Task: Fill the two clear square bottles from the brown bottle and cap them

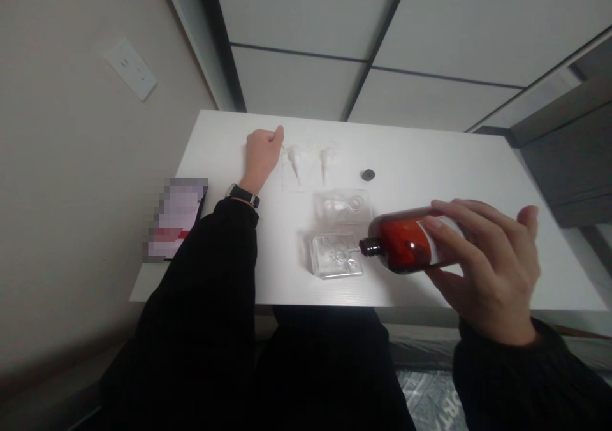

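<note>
My right hand (492,265) is wrapped around a brown-red bottle (406,243) with a pale label. The bottle lies tilted almost level, its uncapped black-threaded neck pointing left. Clear liquid seems to run from its mouth into a small clear square dish (336,262) on the table. Behind that dish sits a second clear plastic piece (344,206) with a round form in it. My left hand (262,153) rests closed on the table at the back left, thumb out, with nothing visible in it. Beside it lie two whitish pointed pieces, a left one (295,161) and a right one (326,161), apparently on clear plastic.
A small black cap (368,175) lies behind the bottle on the white table (454,163). A phone (179,217), partly blurred out, is at the table's left edge. A wall with a socket (131,67) stands at left; pale panels (306,80) rise behind the table.
</note>
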Tool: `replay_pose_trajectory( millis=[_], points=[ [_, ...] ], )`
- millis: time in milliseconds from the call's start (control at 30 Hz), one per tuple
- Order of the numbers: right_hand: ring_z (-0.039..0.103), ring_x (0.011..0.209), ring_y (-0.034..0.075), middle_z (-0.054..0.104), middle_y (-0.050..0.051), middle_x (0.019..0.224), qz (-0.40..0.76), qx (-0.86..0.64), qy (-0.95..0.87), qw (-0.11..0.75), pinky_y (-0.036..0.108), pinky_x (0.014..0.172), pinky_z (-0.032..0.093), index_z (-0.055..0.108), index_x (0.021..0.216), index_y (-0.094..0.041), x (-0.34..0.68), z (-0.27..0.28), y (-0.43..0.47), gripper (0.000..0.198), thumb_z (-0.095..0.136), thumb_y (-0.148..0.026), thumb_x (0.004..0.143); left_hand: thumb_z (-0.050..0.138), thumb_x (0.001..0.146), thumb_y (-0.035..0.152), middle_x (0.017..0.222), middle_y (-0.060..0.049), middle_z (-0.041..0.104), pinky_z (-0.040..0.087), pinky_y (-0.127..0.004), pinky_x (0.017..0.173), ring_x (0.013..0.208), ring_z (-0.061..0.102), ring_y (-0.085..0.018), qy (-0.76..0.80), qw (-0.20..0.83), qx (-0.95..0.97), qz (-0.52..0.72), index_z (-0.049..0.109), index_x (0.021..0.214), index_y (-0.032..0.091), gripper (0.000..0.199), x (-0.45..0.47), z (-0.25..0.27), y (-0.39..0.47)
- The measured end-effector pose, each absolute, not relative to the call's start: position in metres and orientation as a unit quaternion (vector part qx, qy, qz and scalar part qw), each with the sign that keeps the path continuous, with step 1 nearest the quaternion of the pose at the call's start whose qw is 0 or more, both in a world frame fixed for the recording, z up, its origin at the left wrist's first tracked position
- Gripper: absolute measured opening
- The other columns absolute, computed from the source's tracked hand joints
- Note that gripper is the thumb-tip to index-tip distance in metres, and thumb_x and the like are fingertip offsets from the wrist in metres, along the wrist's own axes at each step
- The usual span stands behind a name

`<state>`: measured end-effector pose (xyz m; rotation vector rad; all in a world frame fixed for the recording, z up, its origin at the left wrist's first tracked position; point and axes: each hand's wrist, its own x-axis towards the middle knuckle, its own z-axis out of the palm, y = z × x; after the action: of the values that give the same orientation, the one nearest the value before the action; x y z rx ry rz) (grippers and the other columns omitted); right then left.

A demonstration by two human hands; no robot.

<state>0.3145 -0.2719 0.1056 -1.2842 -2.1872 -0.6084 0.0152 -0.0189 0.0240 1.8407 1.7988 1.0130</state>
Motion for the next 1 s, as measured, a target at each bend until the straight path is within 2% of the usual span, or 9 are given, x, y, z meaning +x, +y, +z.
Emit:
replay_pose_trajectory(
  millis=[133,367,533,800,1000],
  points=[
    [0.071,0.123,0.04,0.074,0.012,0.139,-0.215,-0.48,-0.813,0.25,0.07,0.117,0.043,0.043,0.164,-0.037,0.314,0.1065,-0.2728,0.085,0.076,-0.01,0.091,0.048,0.108,0.041,0.058,0.002,0.019,0.023,-0.036,0.062,0.06,0.028,-0.015,0.641,0.189,0.651,0.361,0.021,0.059,0.023,0.058,0.0155,0.024,-0.0182],
    [0.072,0.123,0.04,0.074,0.009,0.139,-0.21,-0.488,-0.808,0.254,0.071,0.119,0.041,0.04,0.165,-0.043,0.3144,0.1053,-0.2728,0.089,0.076,-0.009,0.09,0.049,0.108,0.038,0.059,0.002,0.019,0.023,-0.036,0.061,0.058,0.028,-0.014,0.626,0.192,0.656,0.376,0.019,0.059,0.024,0.059,0.0156,0.0241,-0.0189],
    [0.071,0.125,0.04,0.073,0.011,0.141,-0.214,-0.478,-0.815,0.248,0.071,0.119,0.041,0.042,0.165,-0.039,0.3156,0.1058,-0.2731,0.087,0.078,-0.011,0.09,0.047,0.108,0.049,0.057,0.002,0.019,0.024,-0.037,0.06,0.059,0.03,-0.016,0.636,0.184,0.655,0.364,0.025,0.06,0.024,0.058,0.0148,0.0206,-0.0157],
    [0.072,0.125,0.039,0.073,0.009,0.142,-0.215,-0.481,-0.812,0.251,0.073,0.122,0.038,0.043,0.164,-0.041,0.3153,0.1056,-0.2729,0.084,0.076,-0.012,0.092,0.044,0.107,0.06,0.057,0.001,0.021,0.025,-0.037,0.06,0.059,0.029,-0.015,0.636,0.182,0.656,0.364,0.026,0.061,0.023,0.062,0.0135,0.0178,-0.0143],
    [0.073,0.122,0.039,0.075,0.01,0.139,-0.231,-0.469,-0.811,0.261,0.069,0.12,0.041,0.043,0.164,-0.04,0.3163,0.104,-0.2722,0.084,0.076,-0.012,0.092,0.048,0.108,0.043,0.057,0.002,0.019,0.024,-0.036,0.06,0.058,0.027,-0.015,0.633,0.187,0.655,0.367,0.021,0.059,0.024,0.059,0.0144,0.0217,-0.0169]
  ],
)
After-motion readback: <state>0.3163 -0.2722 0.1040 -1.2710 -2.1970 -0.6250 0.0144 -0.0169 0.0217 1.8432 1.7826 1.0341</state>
